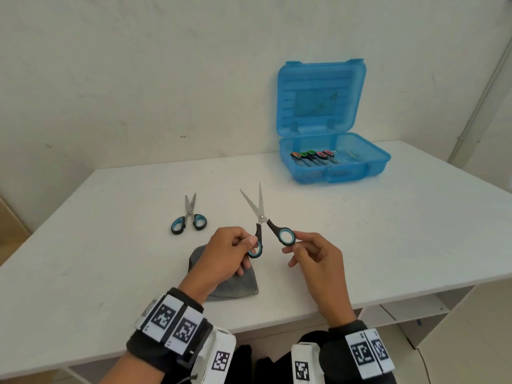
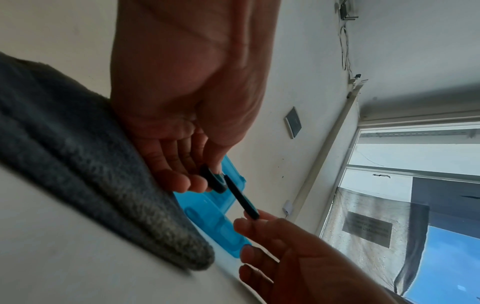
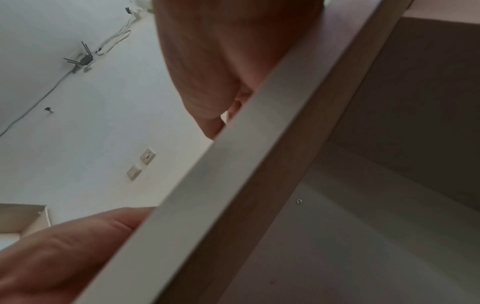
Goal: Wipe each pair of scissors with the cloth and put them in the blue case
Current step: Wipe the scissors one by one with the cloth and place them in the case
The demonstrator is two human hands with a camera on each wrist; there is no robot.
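Head view: both hands, left [image 1: 225, 252] and right [image 1: 310, 253], pinching scissors [image 1: 263, 220] loops, blades splayed away; cloth [image 1: 235, 286] directly under left.

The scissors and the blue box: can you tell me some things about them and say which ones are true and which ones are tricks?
1. The held scissors have their blades spread apart. True.
2. Only one hand holds them. False: the left hand pinches one handle loop and the right hand pinches the other.
3. The blue case is shut. False: its lid stands open, and scissors with coloured handles already lie inside.
4. Another pair of scissors lies on the table, left of the held pair. True.
5. The grey cloth is wrapped round the blades. False: it lies on the table under the left hand.
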